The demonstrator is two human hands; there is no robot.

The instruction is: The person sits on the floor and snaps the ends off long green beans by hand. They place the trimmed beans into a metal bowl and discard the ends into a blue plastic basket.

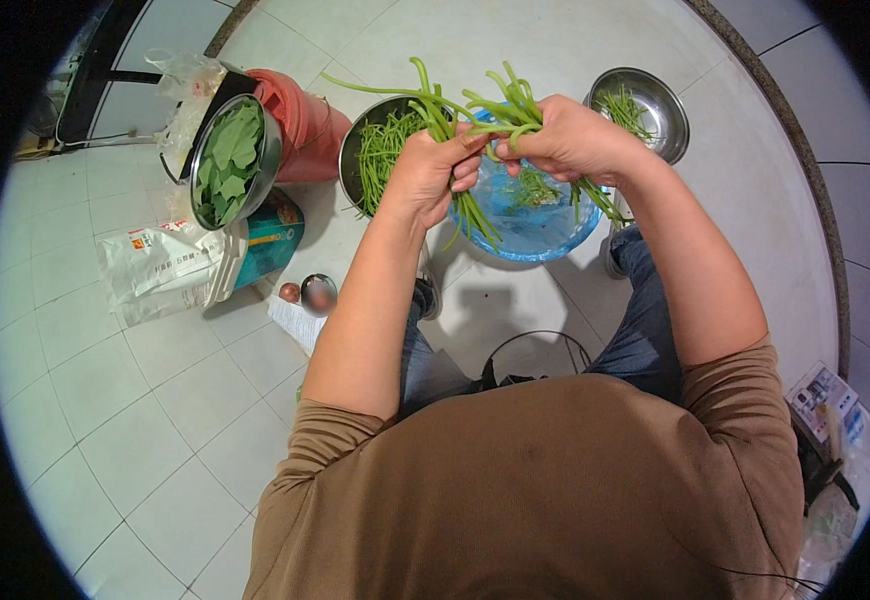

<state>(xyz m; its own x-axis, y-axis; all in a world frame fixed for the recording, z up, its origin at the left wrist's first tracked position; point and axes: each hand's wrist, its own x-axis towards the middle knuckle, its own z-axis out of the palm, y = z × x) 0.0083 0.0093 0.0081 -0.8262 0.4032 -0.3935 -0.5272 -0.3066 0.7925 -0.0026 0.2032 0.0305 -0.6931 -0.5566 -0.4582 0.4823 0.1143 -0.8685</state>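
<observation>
My left hand [435,172] is closed around a bunch of long green vegetable stems [474,219]. Close beside it, my right hand [555,142] grips another bunch of green stems [513,109], whose ends hang below the palm. The fingertips of both hands nearly meet. Beneath them stands a blue plastic basin [555,251] with a clear liner and small green scraps [536,187] inside. To its left, a metal bowl [346,154] holds many cut green stems [384,157], partly hidden by my left hand. A smaller metal bowl [675,124] at the right holds fewer stems [622,112].
At the left, a metal bowl [273,157] of green leaves [234,154] leans near a red plastic bucket [318,135]. White printed bags [172,262] and a teal box [273,240] lie below it. An onion [289,292] sits near paper [296,322] on the tiled floor.
</observation>
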